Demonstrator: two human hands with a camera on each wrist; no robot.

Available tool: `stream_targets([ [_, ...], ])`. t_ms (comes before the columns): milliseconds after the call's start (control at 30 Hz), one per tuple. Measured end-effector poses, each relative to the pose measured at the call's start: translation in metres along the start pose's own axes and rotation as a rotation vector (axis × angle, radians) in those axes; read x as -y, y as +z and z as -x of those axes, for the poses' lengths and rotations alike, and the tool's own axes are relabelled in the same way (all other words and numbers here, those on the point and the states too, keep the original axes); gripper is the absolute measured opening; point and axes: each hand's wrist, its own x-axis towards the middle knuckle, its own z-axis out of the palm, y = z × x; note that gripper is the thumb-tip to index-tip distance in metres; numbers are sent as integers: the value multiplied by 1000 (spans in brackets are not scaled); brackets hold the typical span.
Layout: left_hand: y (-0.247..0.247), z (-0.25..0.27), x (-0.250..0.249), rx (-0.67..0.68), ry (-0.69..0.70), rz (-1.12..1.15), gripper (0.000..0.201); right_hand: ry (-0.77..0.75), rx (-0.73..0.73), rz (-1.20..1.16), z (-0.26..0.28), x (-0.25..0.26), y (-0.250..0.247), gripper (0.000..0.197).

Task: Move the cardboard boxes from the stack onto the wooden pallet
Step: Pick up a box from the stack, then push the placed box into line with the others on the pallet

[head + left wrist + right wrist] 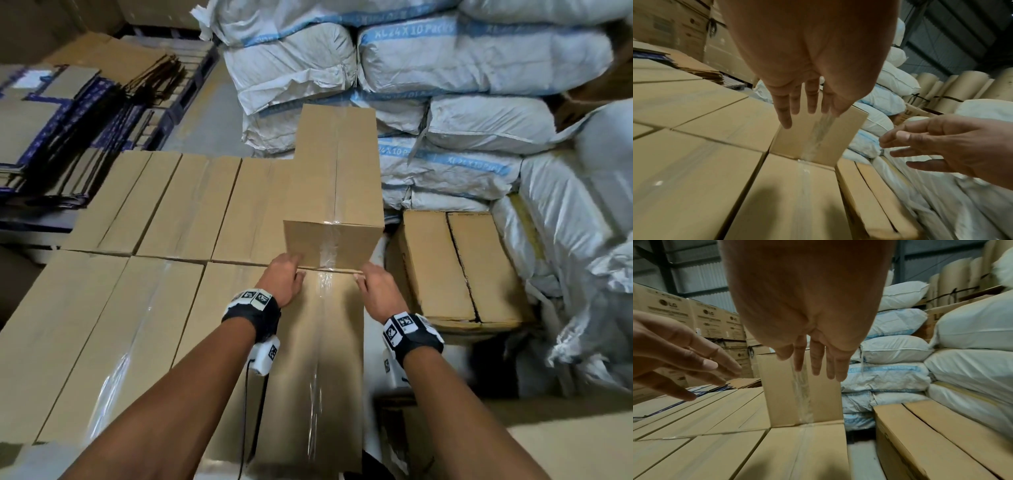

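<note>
Your left hand [283,277] and your right hand [376,287] reach toward the near end of a taped cardboard box [337,178] that sits on top of a flat layer of cardboard boxes [144,308]. Both hands have their fingers straight and spread, holding nothing. From the wrist views the fingers [786,113] of your left hand and those of your right [818,360] lie in front of the box's end face; you cannot tell whether they touch it. The box lies lengthwise away from you, a clear tape strip [327,253] running down its end. White woven sacks [479,61] are piled behind and to the right. A lower carton [455,267] stands just beside the stack's right edge.
</note>
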Motion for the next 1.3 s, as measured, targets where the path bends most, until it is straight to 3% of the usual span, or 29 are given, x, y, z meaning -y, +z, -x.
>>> stream_targets([
  [233, 53, 176, -2, 163, 123, 87, 43, 234, -5, -81, 206, 35, 67, 27],
  [467, 91, 327, -27, 477, 207, 76, 43, 514, 42, -117, 401, 50, 108, 21],
  [667, 122, 401, -57, 602, 329, 20, 65, 706, -63, -185, 521, 47, 131, 22],
  [867, 163, 467, -98, 751, 465, -19, 43, 864, -193, -229, 636, 38, 153, 26],
  [933, 177, 487, -117, 786, 525, -33, 46, 906, -238, -252, 677, 32, 161, 28],
  [1133, 213, 557, -187, 799, 690, -67, 37, 1034, -371, -293, 794, 28, 173, 36],
  [1300, 227, 623, -254, 807, 839, 27, 35, 1005, -604, -230, 876, 43, 135, 25],
])
